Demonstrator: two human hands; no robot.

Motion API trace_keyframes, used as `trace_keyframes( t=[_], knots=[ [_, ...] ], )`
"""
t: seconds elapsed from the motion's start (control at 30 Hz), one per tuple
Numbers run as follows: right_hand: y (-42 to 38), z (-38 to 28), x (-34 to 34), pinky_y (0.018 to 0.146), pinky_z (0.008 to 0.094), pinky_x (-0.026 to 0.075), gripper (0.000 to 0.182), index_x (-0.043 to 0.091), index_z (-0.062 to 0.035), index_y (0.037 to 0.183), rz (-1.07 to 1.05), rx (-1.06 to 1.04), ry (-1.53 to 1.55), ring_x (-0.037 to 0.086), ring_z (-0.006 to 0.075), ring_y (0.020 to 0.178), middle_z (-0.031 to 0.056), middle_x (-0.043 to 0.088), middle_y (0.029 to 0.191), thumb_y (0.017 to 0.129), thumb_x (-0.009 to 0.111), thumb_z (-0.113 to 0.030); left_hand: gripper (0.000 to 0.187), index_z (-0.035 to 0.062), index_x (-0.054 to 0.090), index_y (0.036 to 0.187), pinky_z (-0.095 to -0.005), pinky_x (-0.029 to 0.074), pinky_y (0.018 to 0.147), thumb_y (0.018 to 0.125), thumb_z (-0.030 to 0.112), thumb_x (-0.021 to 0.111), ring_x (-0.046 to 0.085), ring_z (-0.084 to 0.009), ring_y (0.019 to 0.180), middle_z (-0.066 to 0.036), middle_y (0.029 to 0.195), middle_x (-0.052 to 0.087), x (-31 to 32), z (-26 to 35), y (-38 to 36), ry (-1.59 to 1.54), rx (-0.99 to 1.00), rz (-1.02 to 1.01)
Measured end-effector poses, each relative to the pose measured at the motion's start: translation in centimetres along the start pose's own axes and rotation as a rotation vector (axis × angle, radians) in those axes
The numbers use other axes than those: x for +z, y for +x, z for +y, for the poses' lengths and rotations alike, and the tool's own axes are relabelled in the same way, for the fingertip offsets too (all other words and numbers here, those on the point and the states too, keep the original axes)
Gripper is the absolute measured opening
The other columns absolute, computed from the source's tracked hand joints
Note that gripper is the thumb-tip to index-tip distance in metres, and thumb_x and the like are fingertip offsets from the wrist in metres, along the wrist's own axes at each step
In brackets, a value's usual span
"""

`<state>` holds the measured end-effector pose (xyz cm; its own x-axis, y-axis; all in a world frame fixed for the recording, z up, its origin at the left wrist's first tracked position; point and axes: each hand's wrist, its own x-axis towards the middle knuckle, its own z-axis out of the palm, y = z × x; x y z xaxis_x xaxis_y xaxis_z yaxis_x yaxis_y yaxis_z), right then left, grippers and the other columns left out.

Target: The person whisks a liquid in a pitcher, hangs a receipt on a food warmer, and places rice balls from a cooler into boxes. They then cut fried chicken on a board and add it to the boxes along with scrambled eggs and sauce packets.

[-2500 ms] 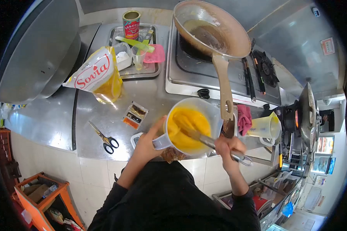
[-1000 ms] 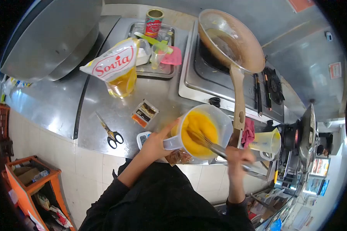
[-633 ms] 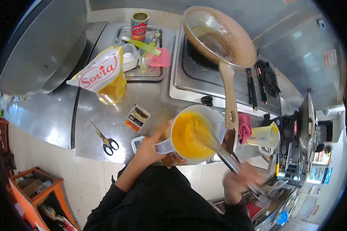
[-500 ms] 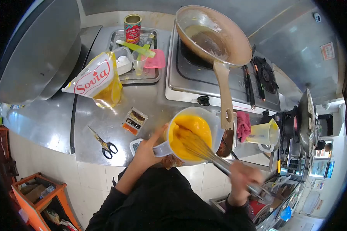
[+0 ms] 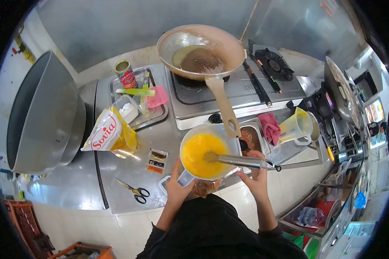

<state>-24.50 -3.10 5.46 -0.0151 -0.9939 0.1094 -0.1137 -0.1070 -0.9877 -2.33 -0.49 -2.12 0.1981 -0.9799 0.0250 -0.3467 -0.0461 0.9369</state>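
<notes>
My left hand (image 5: pixel 178 184) is closed on the handle of a clear plastic jug (image 5: pixel 186 178) holding yellow beaten liquid (image 5: pixel 199 160). A metal whisk (image 5: pixel 237 160) stands tilted in it, its wires in the liquid and its handle pointing right over the rim. My right hand (image 5: pixel 256 179) is beside the jug, behind the end of the whisk handle, with thumb and fingers spread apart. Left of the jug lie small sachets (image 5: pixel 156 161) and scissors (image 5: pixel 135 191). A brown packet (image 5: pixel 206 187) is below the jug, partly hidden.
A frying pan (image 5: pixel 233 52) sits on the stove (image 5: pixel 188 111), its handle reaching toward the jug. An oil pouch (image 5: pixel 110 134) and a tray (image 5: pixel 153 118) with a red can (image 5: pixel 126 77) are left. A pink cloth (image 5: pixel 269 128) and yellowish jug (image 5: pixel 294 127) are right.
The view has shifted. My right hand has let go of the whisk and opened beside its handle. The whisk now lies more level across the jug. My left hand still holds the jug handle.
</notes>
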Motion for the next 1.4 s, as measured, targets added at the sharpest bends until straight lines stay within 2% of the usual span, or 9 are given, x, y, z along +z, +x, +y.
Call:
trace_keyframes(
  t=[0.17,0.37,0.43,0.53,0.63,0.8,1.07,1.33,1.4],
  knots=[
    [-4.1,0.8,1.6,0.074,0.0239,0.041,0.044,0.042,-0.0056,0.108,0.172,0.108,0.286,0.048,0.0112,0.084,0.0038,0.046,0.101,0.071,0.060,0.007,0.081,0.0068,0.032,0.131,-0.0342,0.047,0.078,0.062,0.015,0.074,0.061,-0.0256,0.090,-0.018,0.109,0.056,0.7,1.0,0.0,-0.036,-0.073,0.047],
    [-6.1,0.7,3.2,0.073,0.0220,0.040,0.040,0.043,-0.0053,0.105,0.219,0.188,0.347,0.047,0.0097,0.082,0.0033,0.046,0.099,0.071,0.058,0.008,0.085,0.0002,0.027,0.130,-0.0302,0.045,0.080,0.060,0.006,0.076,0.055,-0.0216,0.096,-0.016,0.120,0.046,1.1,0.5,-0.3,-0.007,0.156,0.173],
    [-5.9,0.6,2.9,0.077,0.0271,0.042,0.058,0.036,-0.0077,0.121,0.144,0.193,0.240,0.049,0.0148,0.093,0.0057,0.045,0.108,0.071,0.062,0.006,0.090,-0.0006,0.022,0.131,-0.0321,0.041,0.085,0.060,0.006,0.077,0.050,-0.0217,0.101,-0.015,0.119,0.044,0.5,1.1,-0.5,-0.179,-0.082,0.037],
    [-3.5,-1.4,3.2,0.081,0.0304,0.041,0.076,0.026,-0.0098,0.132,0.172,0.034,0.066,0.046,0.0178,0.104,0.0088,0.042,0.118,0.069,0.066,0.002,0.091,-0.0007,0.021,0.132,-0.0338,0.039,0.088,0.060,0.009,0.077,0.050,-0.0219,0.096,-0.015,0.119,0.042,-0.5,2.6,-1.2,-0.213,-0.104,-0.044],
    [0.0,-1.0,3.2,0.083,0.0328,0.041,0.086,0.017,-0.0121,0.137,0.212,-0.121,0.060,0.041,0.0180,0.110,0.0111,0.035,0.127,0.069,0.068,-0.003,0.085,-0.0033,0.026,0.129,-0.0385,0.039,0.085,0.063,0.016,0.076,0.050,-0.0293,0.097,-0.021,0.106,0.048,-1.0,1.8,-1.7,-0.017,0.185,0.011],
    [2.9,0.2,5.8,0.075,0.0246,0.043,0.016,0.053,-0.0007,0.093,0.373,-0.078,0.209,0.057,0.0102,0.081,0.0059,0.062,0.086,0.081,0.059,-0.009,0.074,-0.0033,0.027,0.129,-0.0369,0.041,0.082,0.072,0.016,0.069,0.051,-0.0311,0.103,-0.025,0.113,0.048,-1.1,0.5,-1.9,-0.074,0.142,-0.082],
    [-2.7,-2.7,7.8,0.075,0.0306,0.046,0.025,0.055,-0.0026,0.098,0.042,-0.393,-0.200,0.060,0.0224,0.092,0.0111,0.062,0.098,0.075,0.062,-0.007,0.071,0.0038,0.028,0.132,-0.0306,0.044,0.055,0.074,0.021,0.065,0.060,-0.0242,0.059,-0.017,0.065,0.056,-1.9,1.0,-1.6,0.068,0.257,-0.044],
    [-1.5,-8.8,4.3,0.078,0.0324,0.045,0.038,0.056,-0.0057,0.102,-0.283,-0.468,-0.343,0.059,0.0260,0.090,0.0103,0.062,0.093,0.068,0.049,0.008,0.072,0.0031,0.026,0.134,-0.0288,0.046,0.061,0.074,0.014,0.064,0.060,-0.0208,0.067,-0.015,0.073,0.058,-1.8,0.6,-1.8,-0.031,0.280,-0.059],
    [2.0,-9.5,1.7,0.075,0.0307,0.045,0.024,0.058,-0.0020,0.097,-0.070,-0.225,-0.286,0.059,0.0212,0.083,0.0099,0.062,0.085,0.075,0.051,0.002,0.072,0.0023,0.024,0.134,-0.0297,0.047,0.070,0.074,0.011,0.062,0.061,-0.0209,0.078,-0.015,0.086,0.060,-1.8,0.7,-2.0,-0.149,0.280,-0.108]
  ],
)
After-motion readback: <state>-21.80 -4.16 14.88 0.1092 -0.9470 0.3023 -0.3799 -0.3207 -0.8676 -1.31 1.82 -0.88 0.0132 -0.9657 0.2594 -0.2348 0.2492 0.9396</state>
